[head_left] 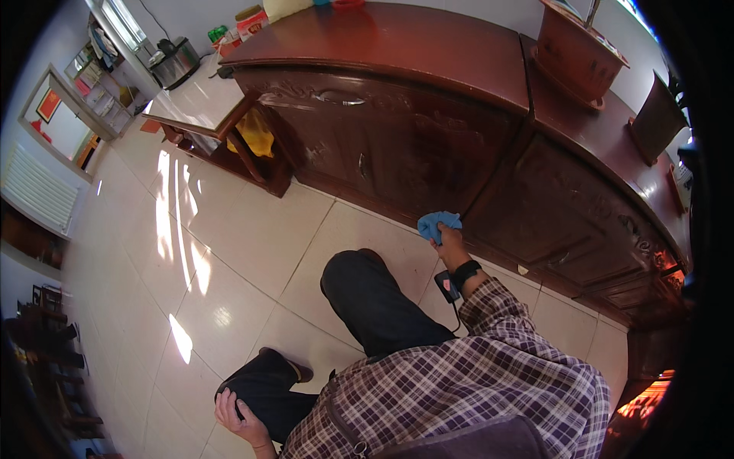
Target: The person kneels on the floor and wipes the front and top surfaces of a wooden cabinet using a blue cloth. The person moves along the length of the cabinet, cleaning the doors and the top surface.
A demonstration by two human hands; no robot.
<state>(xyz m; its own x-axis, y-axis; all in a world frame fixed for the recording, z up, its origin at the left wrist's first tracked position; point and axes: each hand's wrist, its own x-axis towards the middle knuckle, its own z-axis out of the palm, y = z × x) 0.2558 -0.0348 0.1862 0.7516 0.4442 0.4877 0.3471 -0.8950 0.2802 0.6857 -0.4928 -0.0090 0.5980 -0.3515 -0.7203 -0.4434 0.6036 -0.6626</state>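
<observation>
My right hand (449, 245) grips a bunched blue cloth (437, 222) low down by the front of a dark reddish-brown wooden cabinet (413, 149), near the seam between two sections. Whether the cloth touches the wood I cannot tell. A black strap circles my right wrist, with a small dark box (446, 285) and a cable beside it. On my bent left knee rests my left hand (241, 417), its fingers spread over the dark trousers and nothing in it. Carved panels and metal handles (362, 166) mark the cabinet's front.
Plant pots (577, 57) stand on the cabinet top at the right. A low side table (202, 99) adjoins its left end, with a yellow bag (252, 134) underneath and a metallic cooker (174, 65) behind. Sunlit pale floor tiles (229, 222) spread leftward. Dark furniture (53, 359) stands at the far left.
</observation>
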